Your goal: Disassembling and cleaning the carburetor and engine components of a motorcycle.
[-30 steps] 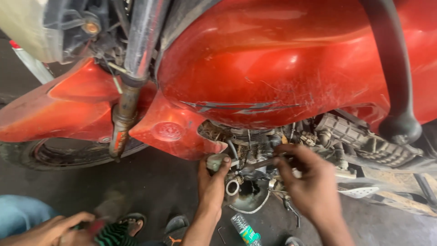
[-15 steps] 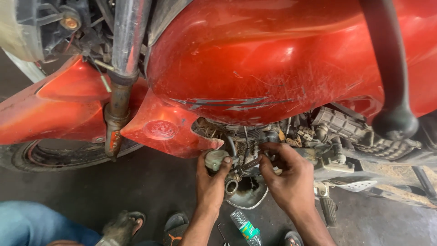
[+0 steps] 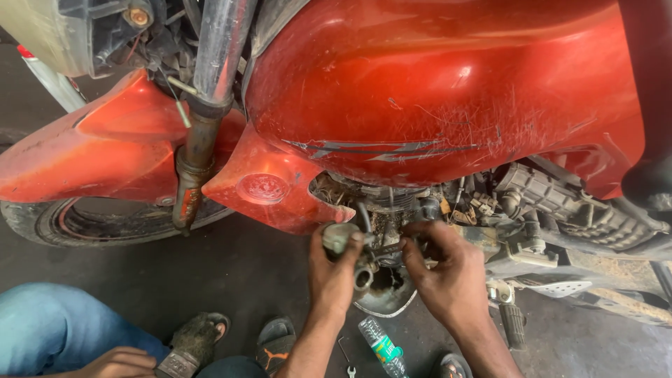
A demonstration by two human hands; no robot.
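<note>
Left hand (image 3: 334, 269) closed around carburetor (image 3: 344, 241) below red fuel tank (image 3: 434, 91). Right hand (image 3: 444, 276) beside it, fingers pinched on small engine part; which part, cannot tell.

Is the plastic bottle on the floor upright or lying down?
Lying down: the plastic bottle rests on its side on the floor, just below the hands.

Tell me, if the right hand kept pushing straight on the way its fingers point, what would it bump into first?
Probably the grimy metal engine part under the red fuel tank. The right hand points up and leftward into that gap, its fingertips already at or touching the small fittings there. Depth is hard to judge from above.
</note>
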